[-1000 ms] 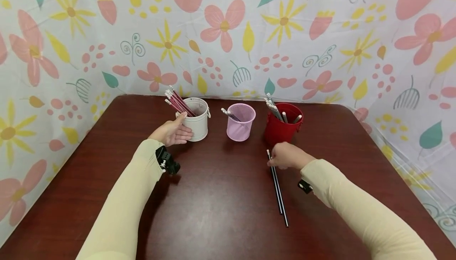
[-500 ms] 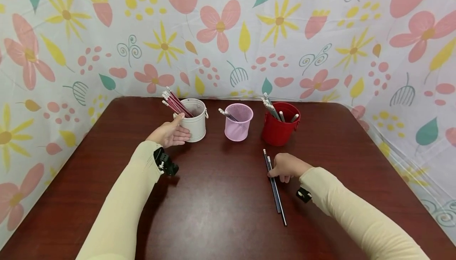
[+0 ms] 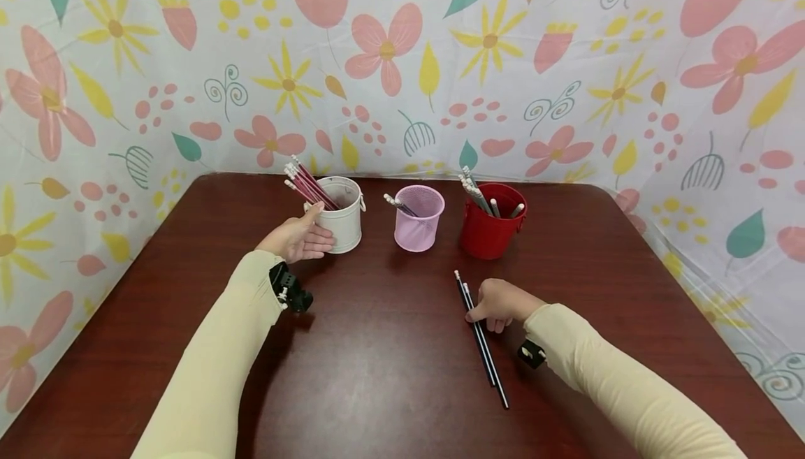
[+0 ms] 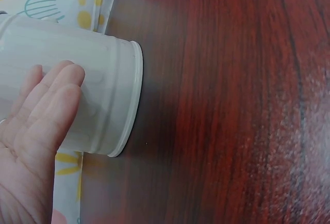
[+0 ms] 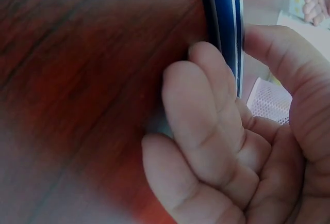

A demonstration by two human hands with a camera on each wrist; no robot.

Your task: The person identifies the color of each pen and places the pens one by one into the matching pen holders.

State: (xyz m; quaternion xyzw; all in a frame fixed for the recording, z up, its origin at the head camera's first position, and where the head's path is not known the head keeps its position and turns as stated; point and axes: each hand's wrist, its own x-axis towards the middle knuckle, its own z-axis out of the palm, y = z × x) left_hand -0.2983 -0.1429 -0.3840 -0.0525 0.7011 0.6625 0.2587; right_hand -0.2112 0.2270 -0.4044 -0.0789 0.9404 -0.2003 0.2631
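My left hand (image 3: pixel 300 237) rests against the side of a white metal bucket (image 3: pixel 346 230), its fingers straight and the thumb near the rim. Pink-red pencils with white eraser ends (image 3: pixel 309 185) lean out of that bucket. Over the table's right half, my right hand (image 3: pixel 504 301) pinches two dark blue, white-striped pencils (image 3: pixel 489 358) between thumb and fingers near their eraser ends. The right wrist view shows the blue striped pencils (image 5: pixel 225 12) between the thumb and forefinger, with the other fingers curled below. They lie close over the table, side by side with uneven ends.
A pink mesh cup (image 3: pixel 416 233) with a few dark pencils stands at the back middle. Right of it is a red bucket (image 3: pixel 487 239) holding several grey pencils. The dark wooden table (image 3: pixel 377 375) meets a floral cloth (image 3: pixel 377 130) behind.
My right hand has drawn back toward me from near the red bucket, and the two pencils now sit slightly farther left. The left hand stays at the white bucket.
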